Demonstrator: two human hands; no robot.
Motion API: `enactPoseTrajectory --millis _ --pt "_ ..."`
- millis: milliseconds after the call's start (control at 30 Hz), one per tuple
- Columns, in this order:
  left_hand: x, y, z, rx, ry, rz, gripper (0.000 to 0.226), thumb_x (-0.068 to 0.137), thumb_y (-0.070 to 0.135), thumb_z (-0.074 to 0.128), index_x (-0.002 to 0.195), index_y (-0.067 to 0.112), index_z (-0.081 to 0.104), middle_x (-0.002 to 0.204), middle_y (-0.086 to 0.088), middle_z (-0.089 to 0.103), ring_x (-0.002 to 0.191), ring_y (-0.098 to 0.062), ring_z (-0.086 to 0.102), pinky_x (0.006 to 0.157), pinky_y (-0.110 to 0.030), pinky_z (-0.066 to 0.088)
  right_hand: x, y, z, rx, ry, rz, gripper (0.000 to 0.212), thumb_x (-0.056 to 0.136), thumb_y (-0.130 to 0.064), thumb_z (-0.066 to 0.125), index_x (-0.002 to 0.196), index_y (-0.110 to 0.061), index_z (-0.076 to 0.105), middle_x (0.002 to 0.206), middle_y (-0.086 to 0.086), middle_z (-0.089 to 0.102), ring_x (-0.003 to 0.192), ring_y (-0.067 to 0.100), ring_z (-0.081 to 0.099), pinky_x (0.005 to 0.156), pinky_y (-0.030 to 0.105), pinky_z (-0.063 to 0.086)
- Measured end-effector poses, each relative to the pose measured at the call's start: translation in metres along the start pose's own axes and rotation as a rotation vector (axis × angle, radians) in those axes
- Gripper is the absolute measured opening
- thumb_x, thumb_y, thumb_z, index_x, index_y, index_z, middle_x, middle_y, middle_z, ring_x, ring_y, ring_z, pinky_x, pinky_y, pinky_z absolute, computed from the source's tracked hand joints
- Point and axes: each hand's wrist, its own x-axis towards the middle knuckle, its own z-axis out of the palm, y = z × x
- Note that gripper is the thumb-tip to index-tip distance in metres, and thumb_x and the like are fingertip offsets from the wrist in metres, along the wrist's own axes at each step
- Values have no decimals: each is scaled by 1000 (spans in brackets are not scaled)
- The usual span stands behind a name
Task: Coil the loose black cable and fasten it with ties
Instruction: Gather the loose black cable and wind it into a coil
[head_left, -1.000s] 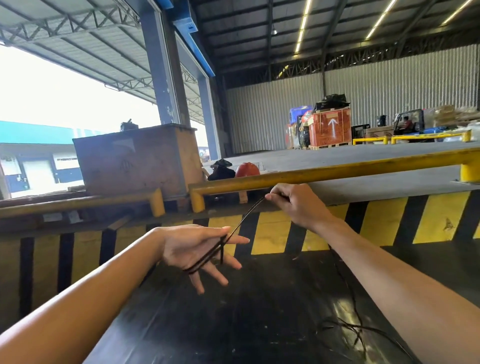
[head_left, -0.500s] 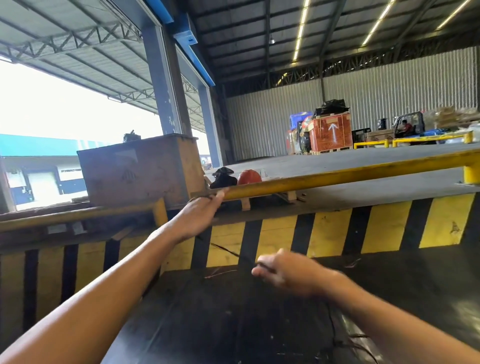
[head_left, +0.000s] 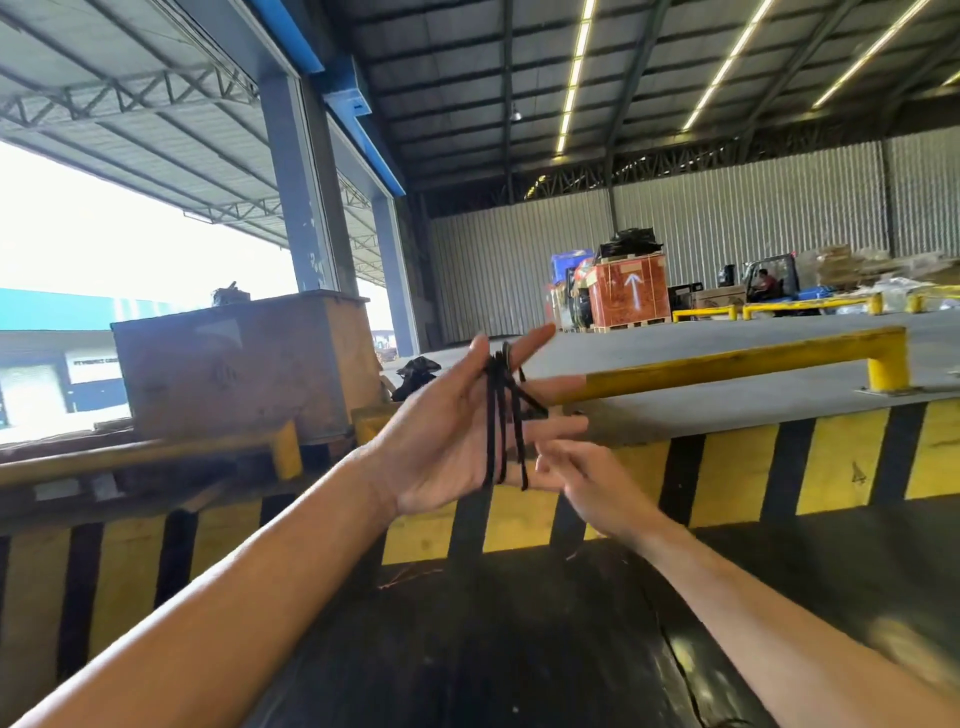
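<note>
While my left hand (head_left: 457, 436), fingers spread, carries the cable (head_left: 501, 415) loops, my open right hand (head_left: 587, 483) must feed another turn

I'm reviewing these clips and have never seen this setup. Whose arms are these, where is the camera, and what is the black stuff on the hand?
There is no robot here. A person wears a wide-angle camera on the head, so you look forward and down along their own two bare arms. The left hand is raised with its fingers spread, and loops of the black cable are wound around those fingers. The right hand sits just beside the loops with its fingers loosely open; whether it pinches a strand I cannot tell. Below the arms is a dark floor surface, edged by a yellow-and-black striped kerb with a yellow rail above it. No ties are visible.
</note>
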Motion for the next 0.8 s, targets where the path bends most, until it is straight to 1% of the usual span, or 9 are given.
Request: enactPoseTrajectory --millis 67,167,267,367,467,567,667,733,800 --pt "13 20 5 38 196 198 48 95 55 27 132 38 52 137 -7 57 120 -30 58 90 -62 47 -12 -10 20 9 -78 -18 44 89 -60 30 74 -31 59 56 -13 53 53 2 51 53 17 39" --pt "22 35 -6 276 478 325 49 97 54 18 139 41 39 150 -3 38 136 -28 39 87 -42 42 -20 -25 33 -119 -296 -59 35 96 -55 30 82 -35 55 62 -11 52 56 0 50 56 14 41" --pt "17 32 -26 503 625 309 50 98 51 16 143 37 34 158 -5 23 145 -29 20 107 -49 26 -14 -41 14 -182 -374 -110 30 99 -43 38 89 -26 61 67 -13 54 61 -4 53 59 11 41" --pt "8 20 -43 722 684 168 46 98 52 21 132 37 47 143 -6 43 129 -19 35 111 -46 24 5 -55 -30 -232 -290 -130 20 96 -36 49 81 -30 61 70 -9 59 63 3 57 59 19 43" --pt "1 3 -46 836 611 -179 48 95 58 26 108 23 56 109 -12 48 96 -25 41 85 -38 36 26 -61 -71 -211 -121 -156 16 89 -30 63 82 -16 68 67 -3 63 57 6 56 55 20 44" --pt "-7 -7 -39 609 315 -449 52 93 57 25 128 32 55 125 -16 54 100 -26 57 74 -38 51 38 -61 -92 -195 56 -202 19 84 -27 69 77 -10 65 54 -6 53 44 4 45 44 12 35" --pt "-5 -8 -25 173 -5 -417 57 93 55 27 140 29 45 130 -13 56 108 -28 64 86 -52 51 41 -52 -88 -140 189 -165 29 87 -36 62 72 -11 60 50 -6 48 41 4 43 42 12 33" --pt "1 -4 -11 20 -83 -278 58 92 54 29 143 29 40 136 -13 55 113 -33 62 91 -61 44 32 -42 -67 -127 153 -78 41 90 -44 49 70 -11 59 53 -1 53 44 5 49 47 17 39" --pt "9 5 1 -44 -56 -81 57 93 54 28 143 30 39 142 -13 48 116 -36 59 93 -65 38 15 -28 -36 -92 -3 24 42 97 -38 43 83 -5 65 75 13 68 69 27 65 66 46 54"
